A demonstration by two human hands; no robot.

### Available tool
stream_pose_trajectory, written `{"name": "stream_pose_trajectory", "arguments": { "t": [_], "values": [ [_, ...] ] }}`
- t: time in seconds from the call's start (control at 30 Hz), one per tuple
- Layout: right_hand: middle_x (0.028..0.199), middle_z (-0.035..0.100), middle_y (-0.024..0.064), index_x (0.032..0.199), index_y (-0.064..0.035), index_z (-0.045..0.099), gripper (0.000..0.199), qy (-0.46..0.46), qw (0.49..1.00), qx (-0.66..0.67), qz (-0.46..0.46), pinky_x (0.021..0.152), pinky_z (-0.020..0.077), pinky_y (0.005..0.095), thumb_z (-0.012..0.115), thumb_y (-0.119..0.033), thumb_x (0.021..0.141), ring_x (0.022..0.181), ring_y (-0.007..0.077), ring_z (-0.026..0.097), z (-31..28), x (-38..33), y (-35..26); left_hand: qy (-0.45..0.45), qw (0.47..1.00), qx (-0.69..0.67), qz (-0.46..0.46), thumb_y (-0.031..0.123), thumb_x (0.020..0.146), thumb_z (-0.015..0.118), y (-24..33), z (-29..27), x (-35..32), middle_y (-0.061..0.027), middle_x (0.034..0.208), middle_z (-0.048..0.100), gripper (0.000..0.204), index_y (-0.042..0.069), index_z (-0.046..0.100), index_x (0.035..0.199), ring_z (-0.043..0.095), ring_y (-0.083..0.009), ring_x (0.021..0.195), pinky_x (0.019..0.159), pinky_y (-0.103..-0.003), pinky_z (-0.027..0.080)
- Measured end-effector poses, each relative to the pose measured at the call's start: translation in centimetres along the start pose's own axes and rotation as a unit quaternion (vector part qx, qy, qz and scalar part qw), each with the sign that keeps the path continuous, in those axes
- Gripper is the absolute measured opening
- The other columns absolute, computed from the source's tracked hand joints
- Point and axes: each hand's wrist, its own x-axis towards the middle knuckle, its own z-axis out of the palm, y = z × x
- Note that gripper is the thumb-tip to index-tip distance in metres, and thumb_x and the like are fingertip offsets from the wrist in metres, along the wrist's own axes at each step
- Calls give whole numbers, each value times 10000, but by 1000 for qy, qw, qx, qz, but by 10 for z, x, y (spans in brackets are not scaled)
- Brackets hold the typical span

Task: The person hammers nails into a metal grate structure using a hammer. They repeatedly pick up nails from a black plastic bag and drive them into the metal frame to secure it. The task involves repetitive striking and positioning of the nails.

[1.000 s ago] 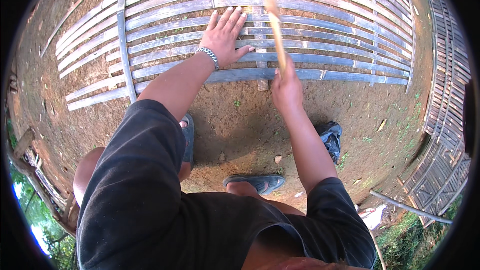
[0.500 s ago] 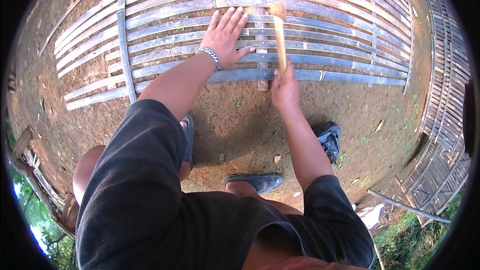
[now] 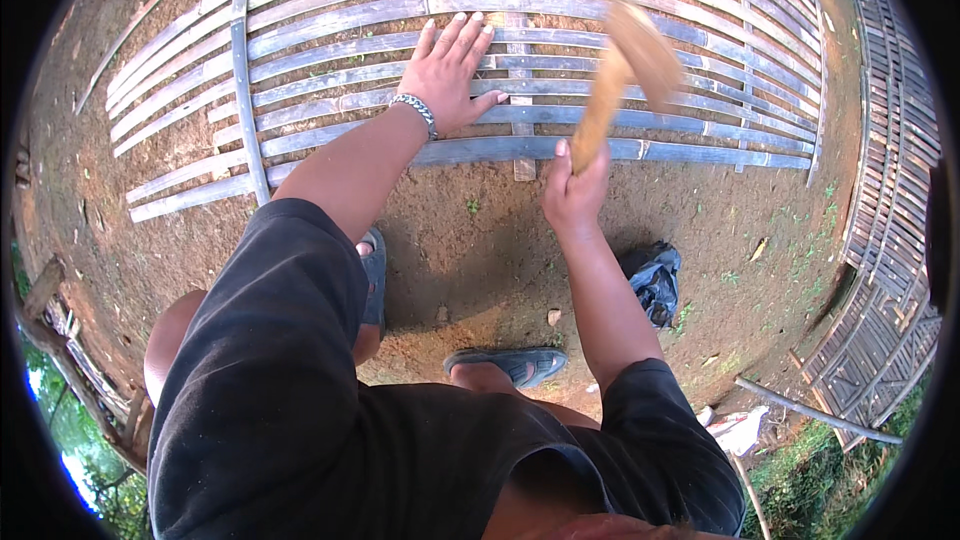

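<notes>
My left hand (image 3: pixel 450 70) lies flat with its fingers spread on the slats of a bamboo lattice (image 3: pixel 370 98). A chain bracelet (image 3: pixel 420 112) circles that wrist. In my right hand (image 3: pixel 577 190) is the handle of a wooden mallet (image 3: pixel 603 105), gripped low down. Its head (image 3: pixel 645 52) is raised over the lattice, tilted to the right and smeared by motion. Between the two hands a flat cross-strip (image 3: pixel 521 100) runs beneath the slats. Farther left another bamboo strip (image 3: pixel 241 70) crosses on top of them.
Brown soil lies under and around the lattice. A black plastic bag (image 3: pixel 656 285) rests beside my right forearm. My sandalled feet (image 3: pixel 515 367) stand close to the lattice's near edge. More bamboo panels (image 3: pixel 895 150) are at the far right, and a loose stick (image 3: pixel 130 35) lies at the upper left.
The mallet head has lifted and swung to the right, away from the cross-strip. My left hand stays pressed on the slats.
</notes>
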Motion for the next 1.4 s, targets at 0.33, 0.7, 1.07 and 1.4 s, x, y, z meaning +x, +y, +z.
{"name": "stream_pose_trajectory", "arguments": {
  "t": [0.33,0.7,1.07,1.4],
  "values": [
    [987,686,321,1247,-17,511,310,24,1000,-1,-12,794,524,584,577,-219,1021,915,524,664,-1,6,-9,4,1000,-12,2,716,992,365,-1,-3,-2,-111,1710,183,922,95,178,1648,128,-266,1591,1297,-484,85],
    [962,686,317,1275,-28,486,325,-44,994,-68,74,813,515,613,576,-188,1007,919,531,653,0,-3,-11,6,1000,2,1,728,983,361,-3,2,0,-93,1720,164,931,110,170,1653,121,-254,1593,1299,-473,85],
    [1071,677,285,1327,-55,508,366,-62,986,-126,95,814,525,564,575,-236,1017,970,516,648,-28,-49,4,-6,1000,-4,0,714,991,354,1,-5,-6,-97,1715,177,912,111,178,1651,133,-254,1590,1299,-479,94],
    [1119,612,203,1322,-79,545,504,-204,953,-220,32,832,542,506,721,-122,852,989,438,639,-123,-230,87,10,1000,-1,1,716,988,368,2,-2,-5,-99,1715,175,918,109,178,1649,116,-251,1594,1300,-480,81]
  ]
}}
